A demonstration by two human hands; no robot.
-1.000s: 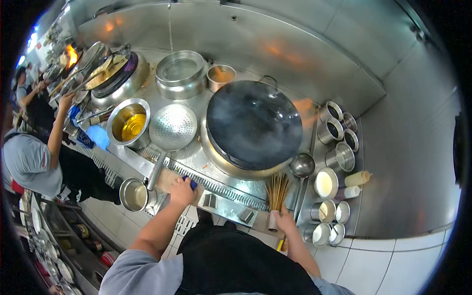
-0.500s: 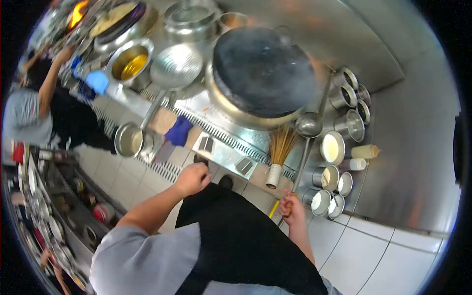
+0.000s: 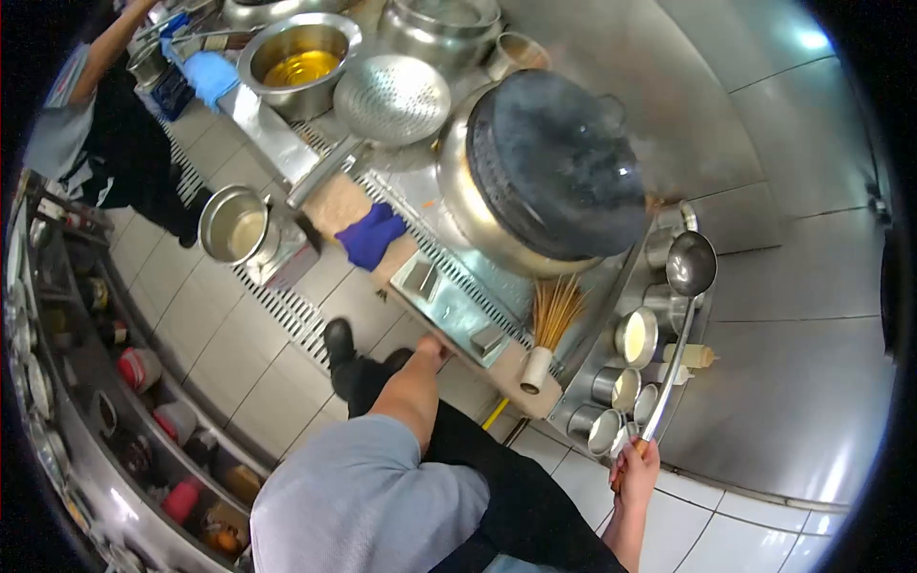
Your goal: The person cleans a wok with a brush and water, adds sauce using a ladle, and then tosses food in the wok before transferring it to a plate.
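1. Metal ladle [image 3: 691, 264], its brown end wrapped in the right grip [image 3: 637, 464], scoop ahead of it.
2. Probably stiff, scoop-heavy; best held by that end.
3. Left grip [image 3: 433, 349], by the surface [image 3: 334, 207]: can't tell if it's holding anything.

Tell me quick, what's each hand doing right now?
Left hand: partly hidden, can't tell if open or closed.
Right hand: closed, holding the ladle.
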